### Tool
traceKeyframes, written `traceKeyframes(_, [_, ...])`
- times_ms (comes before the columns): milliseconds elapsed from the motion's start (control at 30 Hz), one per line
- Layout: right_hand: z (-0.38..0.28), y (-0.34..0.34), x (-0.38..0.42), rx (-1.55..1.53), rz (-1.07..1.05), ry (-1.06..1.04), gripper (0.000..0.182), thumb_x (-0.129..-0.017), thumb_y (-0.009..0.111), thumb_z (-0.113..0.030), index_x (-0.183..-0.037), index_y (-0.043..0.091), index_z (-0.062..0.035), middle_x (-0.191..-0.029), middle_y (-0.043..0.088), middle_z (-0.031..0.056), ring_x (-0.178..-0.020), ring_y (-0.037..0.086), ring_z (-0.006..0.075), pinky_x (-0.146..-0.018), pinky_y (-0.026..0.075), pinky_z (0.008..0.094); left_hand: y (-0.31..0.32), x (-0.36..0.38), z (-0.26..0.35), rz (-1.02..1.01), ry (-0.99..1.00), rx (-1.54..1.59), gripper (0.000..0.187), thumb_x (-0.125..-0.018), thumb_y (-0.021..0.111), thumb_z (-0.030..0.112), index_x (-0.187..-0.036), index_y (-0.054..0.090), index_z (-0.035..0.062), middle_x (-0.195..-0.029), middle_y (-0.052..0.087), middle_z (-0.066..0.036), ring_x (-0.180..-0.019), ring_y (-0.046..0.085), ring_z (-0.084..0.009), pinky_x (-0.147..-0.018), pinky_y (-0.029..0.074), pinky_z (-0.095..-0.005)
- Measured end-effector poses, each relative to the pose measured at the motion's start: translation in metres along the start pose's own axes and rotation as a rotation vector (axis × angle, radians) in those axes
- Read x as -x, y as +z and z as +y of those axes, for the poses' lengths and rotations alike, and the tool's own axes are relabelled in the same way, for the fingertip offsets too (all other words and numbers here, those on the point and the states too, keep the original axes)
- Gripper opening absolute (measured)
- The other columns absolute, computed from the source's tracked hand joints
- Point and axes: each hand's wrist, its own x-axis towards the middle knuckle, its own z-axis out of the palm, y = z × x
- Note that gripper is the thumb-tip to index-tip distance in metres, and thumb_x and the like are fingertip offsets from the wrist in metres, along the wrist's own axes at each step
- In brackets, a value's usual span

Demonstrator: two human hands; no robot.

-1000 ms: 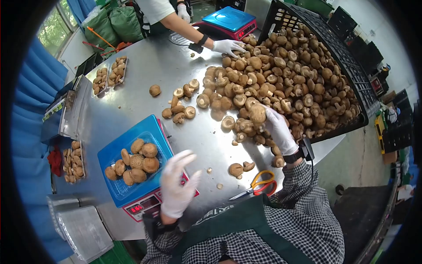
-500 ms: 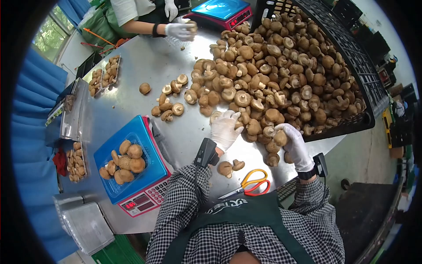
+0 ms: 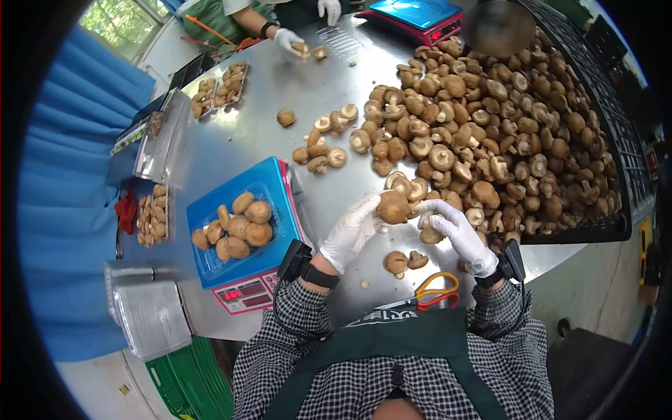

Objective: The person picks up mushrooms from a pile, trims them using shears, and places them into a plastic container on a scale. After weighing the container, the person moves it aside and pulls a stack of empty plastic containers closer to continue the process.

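Note:
My left hand (image 3: pixel 350 234), in a white glove, grips a large brown shiitake mushroom (image 3: pixel 393 208) by its left side. My gloved right hand (image 3: pixel 458 236) holds a smaller mushroom (image 3: pixel 430 234) under its fingers, with its fingertips close to the large one's right edge. Both hands are over the metal table, at the near edge of a big mushroom heap (image 3: pixel 483 140). Just below them lie two loose mushrooms (image 3: pixel 396 262) and scissors (image 3: pixel 435 288) with orange and yellow handles. To the left, a clear tray of mushrooms (image 3: pixel 238 227) rests on a blue-topped scale (image 3: pixel 203 260).
A black crate (image 3: pixel 625 227) lies tipped behind the heap. Small groups of mushrooms (image 3: pixel 318 150) sit mid-table, and filled trays (image 3: pixel 153 217) stand at the left. Across the table, a co-worker's gloved hand (image 3: pixel 288 42) holds a mushroom near a second scale (image 3: pixel 414 12).
My left hand has come away from the heap and now holds a large mushroom. My right hand has moved left beside it with its mushroom. The view has shifted, and the co-worker's hand is lower.

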Motion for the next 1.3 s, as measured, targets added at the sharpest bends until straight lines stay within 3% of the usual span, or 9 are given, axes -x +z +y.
traceKeyframes(133, [0.000,0.022,-0.008,0.165,0.004,-0.081,0.033,-0.092,0.056,-0.021,-0.119,0.056,-0.0022,-0.108,0.060,0.0058,-0.098,0.055,0.0128,-0.089,0.045,0.0280,-0.004,0.029,0.003,0.144,0.032,0.023,0.041,-0.099,0.049,0.030,-0.129,0.050,0.0021,-0.111,0.061,-0.006,-0.091,0.058,-0.0113,-0.070,0.048,-0.0245])
traceKeyframes(233, [0.014,0.037,-0.016,0.286,0.033,-0.027,0.025,-0.088,0.057,-0.012,-0.109,0.060,0.0002,-0.098,0.062,0.0084,-0.092,0.057,0.0135,-0.084,0.047,0.0287,-0.017,0.065,0.004,0.297,0.080,-0.253,0.040,-0.097,0.054,0.036,-0.119,0.057,0.0028,-0.099,0.063,-0.004,-0.073,0.058,-0.0104,-0.063,0.049,-0.0243])
traceKeyframes(333, [0.051,0.038,-0.025,0.525,0.064,-0.079,0.025,-0.086,0.061,-0.013,-0.109,0.060,-0.0029,-0.092,0.062,0.0107,-0.087,0.060,0.0206,-0.081,0.047,0.0315,-0.022,0.119,0.035,0.413,0.290,-0.512,0.034,-0.097,0.056,0.031,-0.111,0.060,0.0008,-0.097,0.061,-0.002,-0.089,0.056,-0.0084,-0.079,0.046,-0.0242])
traceKeyframes(400, [0.037,0.054,-0.025,0.665,0.028,-0.095,0.026,-0.086,0.063,-0.015,-0.110,0.060,-0.0049,-0.089,0.061,0.0100,-0.084,0.059,0.0232,-0.079,0.047,0.0334,-0.035,0.148,0.045,0.599,0.587,-0.657,0.033,-0.097,0.055,0.030,-0.105,0.060,-0.0007,-0.089,0.059,-0.002,-0.078,0.055,-0.0110,-0.075,0.047,-0.0248])
traceKeyframes(500, [0.027,0.073,-0.035,0.734,-0.038,-0.151,0.027,-0.087,0.064,-0.015,-0.112,0.059,-0.0043,-0.086,0.060,0.0090,-0.080,0.058,0.0217,-0.076,0.047,0.0330,-0.077,0.202,0.069,0.834,0.697,-0.713,0.031,-0.097,0.056,0.026,-0.110,0.063,-0.0003,-0.103,0.066,-0.007,-0.097,0.059,-0.0142,-0.088,0.047,-0.0280])
traceKeyframes(600, [0.033,0.084,-0.048,0.788,-0.089,-0.135,0.028,-0.088,0.064,-0.016,-0.111,0.059,-0.0014,-0.085,0.060,0.0106,-0.077,0.058,0.0202,-0.072,0.048,0.0320,-0.126,0.252,0.088,1.081,0.851,-0.773,0.029,-0.096,0.057,0.024,-0.105,0.064,-0.0023,-0.098,0.062,-0.006,-0.095,0.058,-0.0143,-0.086,0.045,-0.0271])
traceKeyframes(667, [0.035,0.097,-0.053,0.914,-0.086,-0.184,0.028,-0.087,0.064,-0.016,-0.111,0.059,-0.0028,-0.085,0.060,0.0107,-0.075,0.060,0.0206,-0.070,0.050,0.0328,-0.138,0.276,0.101,1.205,0.777,-0.937,0.033,-0.095,0.058,0.029,-0.099,0.065,-0.0036,-0.092,0.060,-0.007,-0.089,0.058,-0.0168,-0.081,0.045,-0.0286])
traceKeyframes(1167, [0.068,0.105,-0.075,0.975,-0.105,-0.139,0.032,-0.086,0.067,-0.021,-0.111,0.059,-0.0034,-0.097,0.063,0.0135,-0.084,0.066,0.0275,-0.073,0.053,0.0364,-0.170,0.239,0.102,1.080,0.583,-1.459,0.027,-0.089,0.063,0.029,-0.094,0.066,0.0026,-0.090,0.064,-0.012,-0.088,0.062,-0.0263,-0.079,0.048,-0.0356])
traceKeyframes(1300, [0.055,0.107,-0.072,1.054,-0.098,-0.181,0.035,-0.084,0.068,-0.022,-0.112,0.059,-0.0027,-0.099,0.062,0.0155,-0.089,0.064,0.0303,-0.077,0.052,0.0382,-0.171,0.231,0.105,1.114,0.626,-1.314,0.026,-0.088,0.065,0.027,-0.099,0.063,0.0027,-0.090,0.065,-0.012,-0.082,0.064,-0.0257,-0.076,0.050,-0.0345])
